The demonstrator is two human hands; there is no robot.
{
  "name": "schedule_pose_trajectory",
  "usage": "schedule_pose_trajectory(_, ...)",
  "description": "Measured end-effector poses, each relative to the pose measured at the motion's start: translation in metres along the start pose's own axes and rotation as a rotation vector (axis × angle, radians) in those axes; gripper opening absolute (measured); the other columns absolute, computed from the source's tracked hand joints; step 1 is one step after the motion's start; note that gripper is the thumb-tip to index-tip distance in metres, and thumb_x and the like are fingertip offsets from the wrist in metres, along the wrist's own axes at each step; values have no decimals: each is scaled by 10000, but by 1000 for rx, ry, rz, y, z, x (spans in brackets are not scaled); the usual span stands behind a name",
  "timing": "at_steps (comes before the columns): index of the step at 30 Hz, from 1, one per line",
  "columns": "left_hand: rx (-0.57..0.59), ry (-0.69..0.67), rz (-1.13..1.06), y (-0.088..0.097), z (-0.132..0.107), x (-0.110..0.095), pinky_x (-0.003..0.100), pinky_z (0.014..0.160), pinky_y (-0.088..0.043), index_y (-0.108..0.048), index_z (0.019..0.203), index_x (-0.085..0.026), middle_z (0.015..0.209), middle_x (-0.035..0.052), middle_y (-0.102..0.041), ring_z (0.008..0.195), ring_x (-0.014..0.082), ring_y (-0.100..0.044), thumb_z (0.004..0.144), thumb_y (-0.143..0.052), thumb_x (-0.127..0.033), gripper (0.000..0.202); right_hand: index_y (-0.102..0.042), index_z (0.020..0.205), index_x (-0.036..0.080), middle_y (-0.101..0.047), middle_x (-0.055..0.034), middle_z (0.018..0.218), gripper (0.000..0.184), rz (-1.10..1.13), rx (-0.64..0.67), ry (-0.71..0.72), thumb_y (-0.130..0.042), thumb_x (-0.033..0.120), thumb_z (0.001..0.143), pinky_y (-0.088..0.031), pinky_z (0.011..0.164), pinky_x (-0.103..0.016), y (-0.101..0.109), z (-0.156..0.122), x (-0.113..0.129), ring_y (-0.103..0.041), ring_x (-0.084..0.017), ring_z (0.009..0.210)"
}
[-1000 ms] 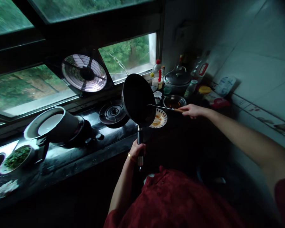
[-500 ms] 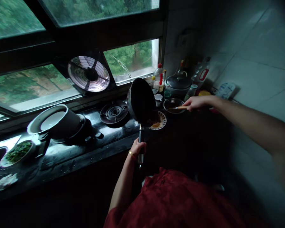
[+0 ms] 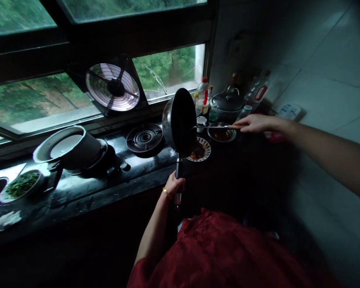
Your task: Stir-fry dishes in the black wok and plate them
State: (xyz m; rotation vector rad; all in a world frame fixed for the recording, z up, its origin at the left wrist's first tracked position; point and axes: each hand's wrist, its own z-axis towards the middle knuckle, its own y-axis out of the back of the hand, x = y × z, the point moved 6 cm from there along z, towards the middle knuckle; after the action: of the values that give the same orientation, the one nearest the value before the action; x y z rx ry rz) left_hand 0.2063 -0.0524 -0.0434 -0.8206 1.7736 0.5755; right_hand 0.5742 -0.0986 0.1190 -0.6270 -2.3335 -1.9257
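I saw the black pan (image 3: pixel 180 120) tipped steeply over the plate (image 3: pixel 204 154) on the bench (image 3: pixel 87 192); left hand (image 3: pixel 175 186) clamped its handle, right hand (image 3: pixel 256 123) gripped a spatula (image 3: pixel 219 127).

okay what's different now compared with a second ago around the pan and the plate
The patterned white plate, almost bare with a smear of sauce a second ago, now carries dark brown food. The black frying pan has tipped steeper over it. The right hand with the wooden-handled spatula has moved slightly up and right. Unchanged: the left hand grips the pan handle; the gas burner and lidded pot stay put.
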Motion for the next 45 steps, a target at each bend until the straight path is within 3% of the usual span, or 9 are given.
schedule_pose_trajectory(4,-4,-6,17,-1,2,4,185,326,-351,-397,801,-183,458,-84,-469,321,93,-450,596,-578,-240,280,-627,1168,254,-679,-25,948,471,-9,57,16,-593,254,699,-462,688,-287,-25,8,14,-604,-197,784)
schedule_pose_trajectory(8,-8,-31,23,1,11,4,176,339,-363,-414,790,-176,471,-83,-470,335,82,-458,588,-585,-230,270,-641,1146,262,-688,-11,893,464,25,119,42,-613,333,688,-459,634,-265,-39,2,15,-606,-177,712)
schedule_pose_trajectory(18,-10,-44,-49,7,26,1,193,318,-353,-393,763,-187,450,-79,-472,315,98,-448,581,-590,-261,279,-632,1159,275,-682,3,810,465,-129,159,1,-569,285,698,-397,569,-245,-15,-28,6,-582,-162,649)
schedule_pose_trajectory(23,-15,-52,-29,16,18,-5,192,321,-352,-401,758,-186,472,-80,-471,315,89,-444,573,-602,-262,284,-570,1241,274,-689,-10,855,518,-178,51,-24,-541,276,724,-419,600,-255,-7,-35,5,-598,-173,678)
schedule_pose_trajectory(28,6,-50,-34,18,-1,-10,199,322,-363,-403,751,-183,453,-74,-475,318,98,-450,582,-593,-251,263,-542,1270,264,-639,-23,1131,513,-47,-71,73,-522,266,757,-461,820,-312,-31,-19,31,-605,-225,957)
schedule_pose_trajectory(31,-2,-57,-35,19,-9,-12,197,327,-372,-402,753,-183,446,-81,-466,316,88,-439,595,-589,-247,253,-546,1265,246,-618,-22,1175,516,9,-15,91,-524,234,749,-456,868,-317,-53,-20,33,-594,-223,1011)
schedule_pose_trajectory(34,-26,-60,-43,23,-10,-13,198,330,-379,-394,756,-187,449,-85,-464,315,89,-443,588,-607,-255,280,-540,1267,255,-649,-4,1115,526,47,74,98,-531,233,742,-482,805,-292,-67,-35,19,-628,-198,916)
schedule_pose_trajectory(40,-24,-63,-45,29,-11,-12,195,308,-357,-384,745,-189,436,-72,-483,310,102,-448,594,-583,-238,255,-528,1279,270,-662,-10,1084,527,-65,14,45,-515,251,752,-488,745,-298,-55,-67,-18,-640,-197,836)
schedule_pose_trajectory(45,-22,-52,-54,29,-20,-12,195,307,-352,-397,738,-182,437,-64,-486,309,97,-438,583,-589,-251,257,-471,1327,266,-607,-6,1194,525,-52,-162,107,-465,291,803,-458,875,-320,-53,-50,10,-598,-209,1010)
